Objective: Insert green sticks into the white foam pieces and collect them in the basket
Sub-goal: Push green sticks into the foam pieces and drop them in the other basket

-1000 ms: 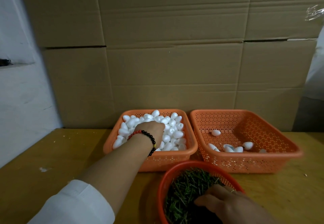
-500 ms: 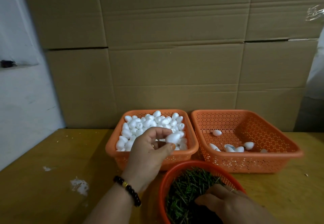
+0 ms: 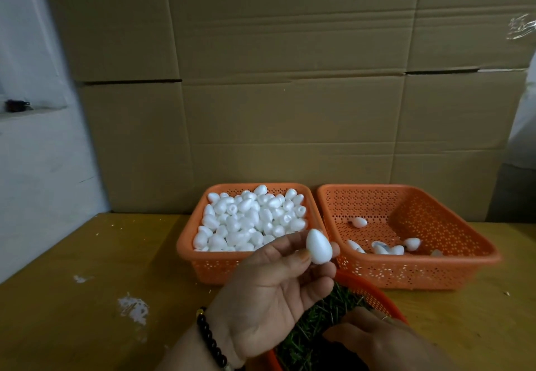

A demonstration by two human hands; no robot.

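My left hand [image 3: 272,292] is raised palm-up above the table and pinches one white egg-shaped foam piece [image 3: 318,246] between thumb and fingertips. Behind it, the left orange basket [image 3: 188,243] is heaped with several plain foam pieces [image 3: 249,219]. The right orange basket [image 3: 464,248] holds a few foam pieces [image 3: 388,247] on its floor. A round orange bowl [image 3: 374,295] near me is full of green sticks [image 3: 307,338]. My right hand [image 3: 377,341] reaches down into those sticks; its fingertips are hidden among them.
A wall of cardboard boxes [image 3: 290,95] stands right behind the baskets. The yellow wooden table [image 3: 87,283] has white crumbs and a white smear [image 3: 133,308] at the left. A pale wall [image 3: 34,153] borders the left side.
My left hand has lifted one foam piece out of the left basket and drawn it back toward me, turning palm-up. My right hand stays in the bowl of green sticks.
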